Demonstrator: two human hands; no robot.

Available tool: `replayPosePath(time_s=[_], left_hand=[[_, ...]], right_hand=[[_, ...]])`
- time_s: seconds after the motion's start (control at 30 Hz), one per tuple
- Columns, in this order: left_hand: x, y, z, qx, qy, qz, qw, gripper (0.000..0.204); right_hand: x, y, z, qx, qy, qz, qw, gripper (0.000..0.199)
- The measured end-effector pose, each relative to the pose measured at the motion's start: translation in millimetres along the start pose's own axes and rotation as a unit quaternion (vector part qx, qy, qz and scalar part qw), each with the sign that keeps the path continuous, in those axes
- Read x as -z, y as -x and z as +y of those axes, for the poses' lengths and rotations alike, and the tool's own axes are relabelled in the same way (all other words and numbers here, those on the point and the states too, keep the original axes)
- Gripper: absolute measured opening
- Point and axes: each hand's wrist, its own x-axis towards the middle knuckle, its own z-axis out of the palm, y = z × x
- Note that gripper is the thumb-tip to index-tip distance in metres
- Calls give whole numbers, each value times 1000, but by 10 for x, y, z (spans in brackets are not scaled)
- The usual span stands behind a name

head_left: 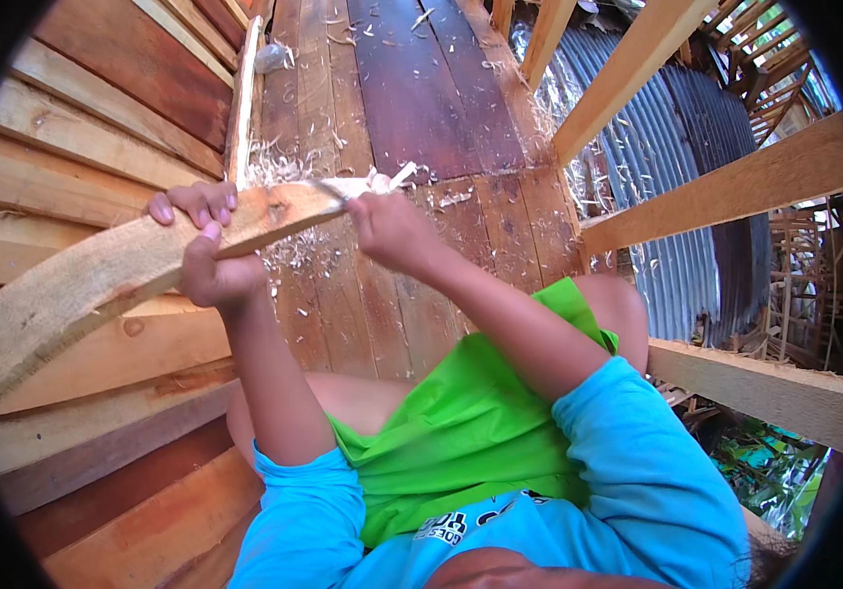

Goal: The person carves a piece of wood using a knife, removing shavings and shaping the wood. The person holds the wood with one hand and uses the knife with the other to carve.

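A long pale wooden beam slants from the left edge to the middle, its far end lying above the floor. My left hand is closed around the beam, fingers over its upper face and thumb on the near side. Close to the beam's far end, my right hand is closed on a tool with a thin dark blade, probably a knife; its handle is hidden in my fist. The blade rests against the wood, and curled wood shavings stand up just beyond it.
Loose shavings lie scattered over the plank floor. A plank wall rises on the left. On the right, wooden rails stand in front of corrugated metal sheets. A small pale lump sits by the far wall.
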Motion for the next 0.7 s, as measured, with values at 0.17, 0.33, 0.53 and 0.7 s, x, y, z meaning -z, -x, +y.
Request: replayPosePath(time_s=[0.17, 0.33, 0.53, 0.7], left_hand=[[60, -63, -28, -10, 11, -28, 999, 41], [-201, 4, -45, 9, 8, -36, 999, 42], [-176, 22, -11, 2, -23, -20, 1000, 41], [195, -10, 11, 12, 25, 24, 999, 39]], right_hand=[[16, -40, 8, -66, 38, -57, 995, 38], [-95, -116, 661, -92, 59, -55, 992, 46], [66, -42, 59, -34, -98, -43, 994, 51], [-92, -26, 113, -24, -7, -16, 1000, 47]])
